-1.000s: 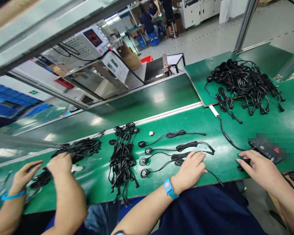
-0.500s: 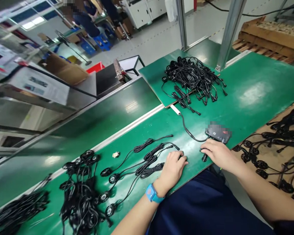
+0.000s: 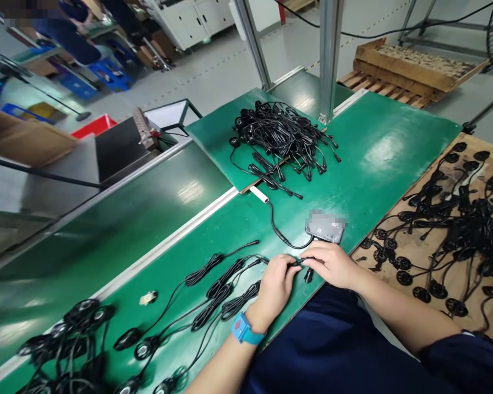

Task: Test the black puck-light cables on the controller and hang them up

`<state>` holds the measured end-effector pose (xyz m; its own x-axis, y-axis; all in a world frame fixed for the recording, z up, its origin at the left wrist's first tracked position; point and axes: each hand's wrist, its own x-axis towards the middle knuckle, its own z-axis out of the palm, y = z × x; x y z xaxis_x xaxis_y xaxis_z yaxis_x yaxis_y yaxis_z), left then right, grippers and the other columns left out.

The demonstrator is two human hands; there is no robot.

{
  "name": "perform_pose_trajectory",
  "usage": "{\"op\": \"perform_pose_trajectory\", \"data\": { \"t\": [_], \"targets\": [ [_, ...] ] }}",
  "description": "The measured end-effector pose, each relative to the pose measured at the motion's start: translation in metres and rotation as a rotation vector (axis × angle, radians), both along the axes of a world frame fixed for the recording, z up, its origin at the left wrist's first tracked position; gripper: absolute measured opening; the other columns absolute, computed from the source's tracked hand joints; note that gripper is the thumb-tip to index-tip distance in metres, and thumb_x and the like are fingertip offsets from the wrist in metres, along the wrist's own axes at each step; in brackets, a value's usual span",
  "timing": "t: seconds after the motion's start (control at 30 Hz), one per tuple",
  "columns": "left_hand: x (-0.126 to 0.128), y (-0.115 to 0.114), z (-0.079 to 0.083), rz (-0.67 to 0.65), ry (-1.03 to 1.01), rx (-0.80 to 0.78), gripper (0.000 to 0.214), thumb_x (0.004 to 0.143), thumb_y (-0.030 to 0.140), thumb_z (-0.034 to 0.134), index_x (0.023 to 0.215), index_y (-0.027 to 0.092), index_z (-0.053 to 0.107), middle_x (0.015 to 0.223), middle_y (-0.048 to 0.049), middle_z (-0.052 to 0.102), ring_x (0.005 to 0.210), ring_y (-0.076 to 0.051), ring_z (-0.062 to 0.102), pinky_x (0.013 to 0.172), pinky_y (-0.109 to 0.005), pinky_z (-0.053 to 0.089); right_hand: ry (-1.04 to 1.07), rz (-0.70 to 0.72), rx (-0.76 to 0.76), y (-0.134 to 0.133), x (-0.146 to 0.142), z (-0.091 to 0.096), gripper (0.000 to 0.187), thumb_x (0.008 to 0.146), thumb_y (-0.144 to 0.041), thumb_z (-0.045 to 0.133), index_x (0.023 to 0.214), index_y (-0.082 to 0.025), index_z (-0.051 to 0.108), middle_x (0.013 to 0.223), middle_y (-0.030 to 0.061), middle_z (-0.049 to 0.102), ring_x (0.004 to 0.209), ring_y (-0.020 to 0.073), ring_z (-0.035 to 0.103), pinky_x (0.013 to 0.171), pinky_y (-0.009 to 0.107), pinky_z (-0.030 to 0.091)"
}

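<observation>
Near the front edge of the green table, my left hand [image 3: 276,282] is closed on the connector end of a black cable [image 3: 242,290]. My right hand [image 3: 331,264] pinches a short black connector lead [image 3: 306,259], its tip close against the left hand's connector. Whether the two ends are joined cannot be made out. A second black plug [image 3: 309,275] dangles below my right fingers. Just beyond that hand lies a dark box-shaped device [image 3: 325,226], partly blurred out, with a cord running to a white stick-like piece [image 3: 259,194]. Several coiled cables with round ends lie left of my left hand.
A heap of black cables [image 3: 277,131] lies on a raised green board [image 3: 213,128] at the back. More cables cover a cardboard surface [image 3: 367,253] on the right and the table's lower left. A metal post [image 3: 329,60] rises behind. People sit at a far bench.
My hands have come together, the left closing on a cable end and the right bringing its lead to it. The view has shifted right, showing more of the cardboard side.
</observation>
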<state>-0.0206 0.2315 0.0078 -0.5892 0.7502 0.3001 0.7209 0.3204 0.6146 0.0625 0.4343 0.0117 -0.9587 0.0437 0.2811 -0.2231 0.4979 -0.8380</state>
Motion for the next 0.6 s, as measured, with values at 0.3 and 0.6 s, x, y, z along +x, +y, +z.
{"op": "perform_pose_trajectory", "data": {
  "t": [0.3, 0.6],
  "targets": [
    [-0.003, 0.015, 0.01, -0.073, 0.134, -0.144, 0.027, 0.106, 0.034, 0.046, 0.098, 0.016, 0.063, 0.09, -0.0094, 0.068, 0.086, -0.021, 0.064, 0.08, -0.036, 0.057, -0.019, 0.022, 0.124, 0.005, 0.002, -0.013, 0.026, 0.103, -0.03, 0.053, 0.117, -0.024, 0.074, 0.111, 0.0068, 0.075, 0.101, 0.0209, 0.071, 0.091, 0.035, 0.059],
    [-0.009, 0.025, 0.007, -0.211, 0.233, -0.226, 0.035, 0.108, 0.027, 0.035, 0.096, 0.016, 0.065, 0.092, -0.0079, 0.067, 0.09, -0.02, 0.063, 0.088, -0.033, 0.053, 0.049, 0.008, 0.284, 0.013, -0.001, -0.018, 0.027, 0.102, -0.036, 0.053, 0.105, -0.025, 0.077, 0.105, 0.0026, 0.079, 0.095, 0.0212, 0.076, 0.086, 0.034, 0.062]
  ]
}}
